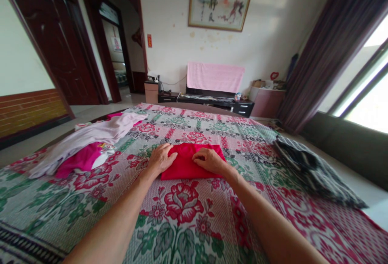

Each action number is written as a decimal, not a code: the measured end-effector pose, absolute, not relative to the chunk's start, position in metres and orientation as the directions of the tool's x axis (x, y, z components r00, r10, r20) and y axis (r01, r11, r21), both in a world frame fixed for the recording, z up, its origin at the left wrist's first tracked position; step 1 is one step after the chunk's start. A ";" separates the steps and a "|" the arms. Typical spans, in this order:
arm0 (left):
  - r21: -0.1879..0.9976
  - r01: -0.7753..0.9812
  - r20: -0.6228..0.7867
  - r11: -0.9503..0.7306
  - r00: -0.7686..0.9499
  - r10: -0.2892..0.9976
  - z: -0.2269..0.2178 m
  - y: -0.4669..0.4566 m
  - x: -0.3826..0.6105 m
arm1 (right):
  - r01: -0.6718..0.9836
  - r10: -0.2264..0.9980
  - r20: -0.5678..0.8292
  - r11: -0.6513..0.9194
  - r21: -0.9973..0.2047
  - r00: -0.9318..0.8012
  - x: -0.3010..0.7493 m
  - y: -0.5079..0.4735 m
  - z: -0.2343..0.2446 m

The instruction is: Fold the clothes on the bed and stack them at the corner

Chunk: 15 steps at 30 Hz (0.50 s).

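Note:
A piece of red cloth [188, 171], folded into a flat, roughly rectangular shape, lies on the flowered bedspread [182, 231] in front of me. My left hand [161, 159] rests on its left edge, fingers stretched and thumb pointing inward over the fabric. On the right half of the cloth is my right hand [210, 161], its fingers curled in towards the thumb at the fabric; the fingertips are partly hidden. The far edge of the cloth shows between both hands.
Rumpled clothes lie at the left: a pale pink garment [100, 132] over a magenta one [80, 161]. A dark striped garment [315, 171] lies along the right edge. Beyond the bed, a pink towel [215, 76] drapes over a screen on a low black cabinet [206, 101].

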<state>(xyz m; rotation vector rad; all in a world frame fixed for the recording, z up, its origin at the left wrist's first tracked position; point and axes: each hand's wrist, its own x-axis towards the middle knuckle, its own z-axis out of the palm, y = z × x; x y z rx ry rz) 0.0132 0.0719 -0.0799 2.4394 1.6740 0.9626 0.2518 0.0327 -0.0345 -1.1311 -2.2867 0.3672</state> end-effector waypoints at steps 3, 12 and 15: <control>0.360 0.833 0.467 -0.421 0.229 0.854 -0.080 0.072 0.013 | 0.676 0.784 0.354 0.620 -0.398 -0.510 0.248 0.031 -0.033; 0.339 0.838 0.459 -0.427 0.249 0.853 -0.080 0.072 0.013 | 0.834 0.865 0.364 0.460 -0.304 -0.344 0.239 0.033 -0.037; 0.339 0.836 0.468 -0.432 0.248 0.848 -0.081 0.072 0.012 | 0.790 0.876 0.390 0.444 -0.423 -0.283 0.250 0.040 -0.042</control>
